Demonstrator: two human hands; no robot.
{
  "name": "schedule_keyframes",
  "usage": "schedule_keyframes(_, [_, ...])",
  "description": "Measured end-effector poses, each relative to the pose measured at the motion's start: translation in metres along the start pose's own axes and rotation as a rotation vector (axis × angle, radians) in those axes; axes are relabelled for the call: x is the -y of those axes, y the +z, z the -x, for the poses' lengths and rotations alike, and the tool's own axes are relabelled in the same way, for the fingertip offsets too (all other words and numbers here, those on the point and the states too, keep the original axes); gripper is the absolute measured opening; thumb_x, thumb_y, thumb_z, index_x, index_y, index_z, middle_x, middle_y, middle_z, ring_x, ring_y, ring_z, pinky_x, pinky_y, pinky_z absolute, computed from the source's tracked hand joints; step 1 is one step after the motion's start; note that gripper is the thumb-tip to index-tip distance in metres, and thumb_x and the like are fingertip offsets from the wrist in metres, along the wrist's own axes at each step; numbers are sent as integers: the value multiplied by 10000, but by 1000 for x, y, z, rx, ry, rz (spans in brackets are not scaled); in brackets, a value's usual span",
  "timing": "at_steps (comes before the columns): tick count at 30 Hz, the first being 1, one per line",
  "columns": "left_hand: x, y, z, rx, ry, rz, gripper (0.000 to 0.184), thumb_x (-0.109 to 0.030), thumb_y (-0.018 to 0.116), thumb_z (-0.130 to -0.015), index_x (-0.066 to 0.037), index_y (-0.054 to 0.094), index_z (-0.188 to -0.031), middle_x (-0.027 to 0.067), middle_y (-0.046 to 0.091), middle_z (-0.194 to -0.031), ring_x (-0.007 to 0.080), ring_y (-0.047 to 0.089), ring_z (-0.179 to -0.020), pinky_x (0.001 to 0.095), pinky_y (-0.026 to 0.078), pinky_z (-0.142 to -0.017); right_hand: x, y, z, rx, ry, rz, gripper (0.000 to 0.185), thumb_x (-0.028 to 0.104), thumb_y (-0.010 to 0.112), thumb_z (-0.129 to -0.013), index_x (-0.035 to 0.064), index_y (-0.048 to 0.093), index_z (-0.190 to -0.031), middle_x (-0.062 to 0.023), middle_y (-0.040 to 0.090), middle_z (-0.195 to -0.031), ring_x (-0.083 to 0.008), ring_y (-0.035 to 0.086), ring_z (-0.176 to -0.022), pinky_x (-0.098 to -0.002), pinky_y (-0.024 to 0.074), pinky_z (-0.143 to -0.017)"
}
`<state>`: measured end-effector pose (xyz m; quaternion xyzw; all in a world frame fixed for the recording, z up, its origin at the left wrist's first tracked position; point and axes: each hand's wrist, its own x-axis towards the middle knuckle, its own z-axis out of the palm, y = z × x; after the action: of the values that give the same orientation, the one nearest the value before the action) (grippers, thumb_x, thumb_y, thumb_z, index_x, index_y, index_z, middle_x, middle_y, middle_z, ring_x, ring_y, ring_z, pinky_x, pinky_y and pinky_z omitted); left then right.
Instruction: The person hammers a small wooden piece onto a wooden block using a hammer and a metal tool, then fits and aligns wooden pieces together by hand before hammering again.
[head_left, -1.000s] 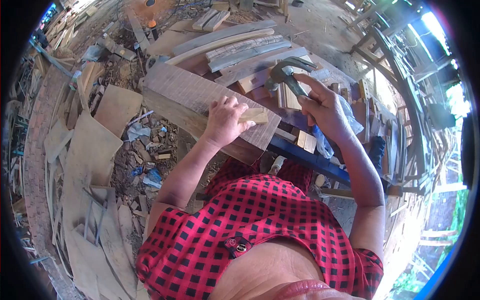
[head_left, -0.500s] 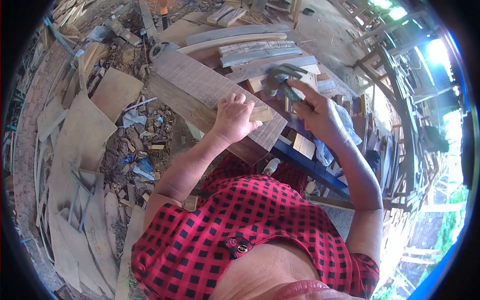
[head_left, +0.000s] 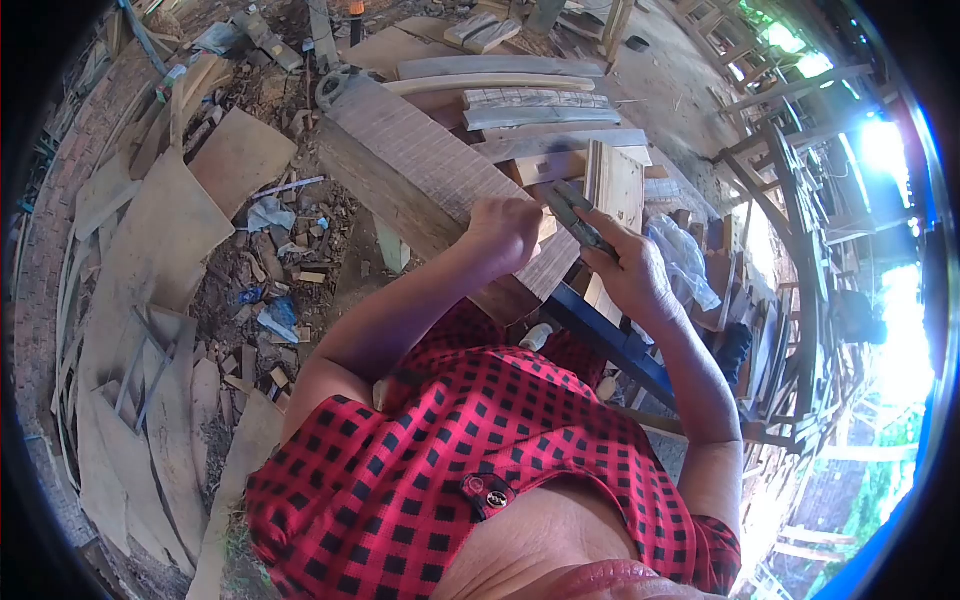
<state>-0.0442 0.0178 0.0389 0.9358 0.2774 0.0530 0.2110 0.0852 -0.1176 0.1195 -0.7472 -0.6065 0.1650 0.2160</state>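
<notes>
Hammer drawn in beside your left hand

Thick beam: upper centre to centre. Your left hand: over its near end, fingers curled at small wood block; cannot tell whether clamped. Hammer: centre, closer to that hand than before. Your right hand: right of centre, fingers clamped on hammer.

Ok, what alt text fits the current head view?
A person's right hand grips a hammer above the end of a thick wooden beam, where their left hand is curled beside a small pale wood block. Planks and wood scraps surround them in a cluttered workspace.
</notes>
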Motion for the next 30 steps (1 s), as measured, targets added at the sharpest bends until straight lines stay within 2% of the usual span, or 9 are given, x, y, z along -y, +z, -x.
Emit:
schedule_keyframes(3, [0, -1, 1, -19, 73, 41, 425, -349, 732, -746, -45, 637, -1028, 162, 675, -973, 334, 643, -953, 429, 488, -842, 9, -6, 9, -11, 63, -9, 461, 129, 646, -822, 112, 559, -1274, -217, 659, -977, -348, 662, -903, -412, 505, -767])
schedule_keyframes(5, [0, -6, -7, 58, 45, 9, 429, -346, 733, -744, -48, 637, -1037, 164, 674, -977, 336, 643, -955, 427, 487, -847, 13, -7, 13, -134, -99, -88, 463, 130, 650, -820, 114, 562, -1274, -216, 659, -988, -343, 664, -908, -407, 503, -790])
schedule_keyframes(9, [-9, -21, -2, 123, 21, -19, 443, -337, 729, -744, -52, 636, -1070, 158, 672, -1003, 329, 638, -975, 414, 487, -865, -7, 3, 15, -136, -103, 3, 465, 116, 646, -821, 106, 561, -1278, -216, 662, -993, -338, 665, -910, -389, 507, -789])
schedule_keyframes(16, [-18, -16, -8, 162, -68, -112, 352, -302, 710, -760, -58, 660, -1007, 144, 677, -1001, 315, 645, -978, 405, 497, -857, 3, -9, 8, -108, 159, -169, 475, 124, 640, -827, 156, 557, -1293, -207, 673, -934, -321, 678, -868, -377, 512, -771])
schedule_keyframes(18, [-16, -12, -4, 74, 2, -56, 301, -272, 695, -766, -63, 673, -981, 145, 676, -1008, 305, 646, -984, 403, 498, -861, -3, -1, 7, -104, 45, -73, 464, 115, 635, -830, 133, 559, -1287, -202, 676, -934, -296, 683, -857, -366, 511, -768])
schedule_keyframes(22, [-16, -11, -2, 93, 11, -138, 257, -248, 686, -765, -72, 678, -953, 138, 683, -969, 299, 657, -950, 392, 508, -841, -8, 1, 7, -23, 56, -54, 468, 121, 638, -830, 127, 554, -1291, -202, 675, -927, -296, 682, -857, -367, 508, -775])
schedule_keyframes(25, [-12, -2, -5, -69, 71, -44, 241, -246, 688, -763, -70, 682, -927, 148, 688, -920, 298, 669, -909, 385, 522, -808, -6, -3, 7, -94, 100, -167, 467, 135, 639, -831, 134, 557, -1290, -208, 672, -919, -299, 680, -874, -365, 504, -789])
schedule_keyframes(28, [-14, -1, -8, 125, -83, -136, 264, -260, 703, -745, -67, 682, -924, 152, 689, -896, 310, 670, -882, 400, 519, -799, -5, 0, 8, -144, 118, -209, 463, 147, 641, -831, 145, 562, -1287, -214, 668, -917, -297, 679, -887, -364, 503, -796])
schedule_keyframes(30, [-9, -1, -3, -28, 97, -135, 319, -304, 712, -740, -64, 684, -948, 156, 688, -909, 318, 669, -883, 409, 514, -803, -15, 6, 7, -62, 59, -47, 458, 149, 640, -833, 138, 566, -1286, -216, 669, -911, -267, 686, -868, -353, 506, -779])
